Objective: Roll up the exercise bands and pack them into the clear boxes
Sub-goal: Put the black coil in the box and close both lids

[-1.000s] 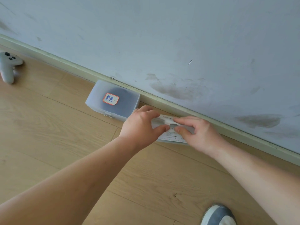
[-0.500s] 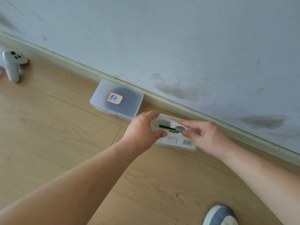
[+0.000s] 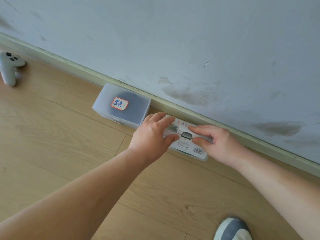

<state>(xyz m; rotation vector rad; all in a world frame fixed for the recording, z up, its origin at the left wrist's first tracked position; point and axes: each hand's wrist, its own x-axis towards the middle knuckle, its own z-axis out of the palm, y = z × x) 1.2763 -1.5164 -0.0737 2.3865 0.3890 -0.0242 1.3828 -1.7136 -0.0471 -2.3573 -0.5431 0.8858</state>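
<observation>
1. Gripping a clear box [image 3: 187, 149] from both ends, the 2 hands meet just past the middle of the head view, toward 4 o'clock.
2. The left hand [image 3: 152, 134] reaches in from 7 o'clock. Its fingers [image 3: 156, 116] curl over the top of the box at the 9 o'clock end, and its thumb presses the near edge beside a grey latch [image 3: 186, 135].
3. The right hand [image 3: 220, 144] reaches in from 4 o'clock. Its bent fingers lie over the top at the 3 o'clock end, and its thumb pinches the near edge on the other side of the latch.
4. This box rests on the wooden floor [image 3: 52, 144], with its far side close to the skirting board [image 3: 242, 135]. A printed sheet with a barcode [image 3: 198, 150] shows on its near face. What it contains cannot be made out.
5. A labelled box [image 3: 103, 108] sits at 10 o'clock from the held one, against the skirting board, with its lid down. A dark mass shows through the frosted plastic under a red-edged label [image 3: 119, 103] with blue handwriting. The left hand hides the gap, so I cannot tell whether the 2 boxes touch.
6. A grey controller [image 3: 9, 68] lies on the floor at the 9 o'clock edge of the view, well apart from the boxes. A grey-and-white shoe [image 3: 232, 229] shows at 5 o'clock. The scuffed wall [image 3: 190, 40] fills the view toward 12 o'clock.
</observation>
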